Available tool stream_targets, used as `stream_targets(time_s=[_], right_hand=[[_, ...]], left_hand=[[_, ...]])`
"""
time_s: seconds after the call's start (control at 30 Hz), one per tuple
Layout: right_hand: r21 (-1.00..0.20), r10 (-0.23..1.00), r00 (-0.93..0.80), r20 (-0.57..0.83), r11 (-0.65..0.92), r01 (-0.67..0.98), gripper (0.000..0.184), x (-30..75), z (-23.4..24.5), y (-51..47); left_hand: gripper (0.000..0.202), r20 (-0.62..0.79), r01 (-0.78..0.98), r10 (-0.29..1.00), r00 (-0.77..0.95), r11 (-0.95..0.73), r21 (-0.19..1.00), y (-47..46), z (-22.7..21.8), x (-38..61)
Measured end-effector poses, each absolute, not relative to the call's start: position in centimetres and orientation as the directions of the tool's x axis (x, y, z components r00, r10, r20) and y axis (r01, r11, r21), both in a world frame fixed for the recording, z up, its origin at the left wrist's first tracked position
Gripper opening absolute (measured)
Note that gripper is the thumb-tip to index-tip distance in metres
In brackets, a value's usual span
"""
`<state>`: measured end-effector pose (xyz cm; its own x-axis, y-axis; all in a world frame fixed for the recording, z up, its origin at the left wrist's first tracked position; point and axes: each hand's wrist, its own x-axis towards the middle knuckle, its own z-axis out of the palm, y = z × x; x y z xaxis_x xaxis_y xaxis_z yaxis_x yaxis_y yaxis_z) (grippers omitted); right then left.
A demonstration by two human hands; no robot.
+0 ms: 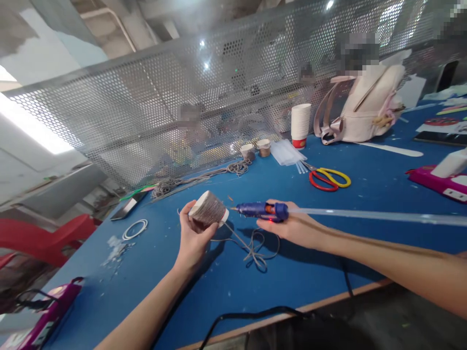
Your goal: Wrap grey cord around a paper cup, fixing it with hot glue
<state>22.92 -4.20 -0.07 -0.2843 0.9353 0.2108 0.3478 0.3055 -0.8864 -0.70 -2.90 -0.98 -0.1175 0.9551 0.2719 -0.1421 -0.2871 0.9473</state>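
Observation:
Tilted on its side, a paper cup [208, 209] wrapped in grey cord is gripped by my left hand [195, 238], thumb and fingers around it. A strip near its rim shows white and red, bare of cord. My right hand [292, 226] is closed around a blue hot glue gun [262, 210], whose nozzle points left, close to the cup's rim; whether it touches I cannot tell. A long clear glue stick [365, 215] sticks out of the gun's back. Loose grey cord [255, 250] runs from the cup and lies in loops on the blue table [233, 291].
Behind lie red-and-yellow scissors [330, 179], clear glue sticks [288, 153], a stack of paper cups [301, 126] and two wrapped cups [248, 151]. A beige backpack [372, 107] stands at back right. Purple power strips [438, 182] sit at both sides. A black cable [255, 313] crosses the front edge.

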Motion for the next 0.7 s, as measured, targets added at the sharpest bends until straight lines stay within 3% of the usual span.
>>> stream_targets(time_s=[0.7], right_hand=[[-0.709, 0.833, -0.359, 0.421, 0.549, 0.442, 0.023, 21.2, -1.6, -5.3]], left_hand=[[0.074, 0.305, -0.108, 0.944, -0.125, -0.319, 0.942, -2.6, -1.7, -0.7]])
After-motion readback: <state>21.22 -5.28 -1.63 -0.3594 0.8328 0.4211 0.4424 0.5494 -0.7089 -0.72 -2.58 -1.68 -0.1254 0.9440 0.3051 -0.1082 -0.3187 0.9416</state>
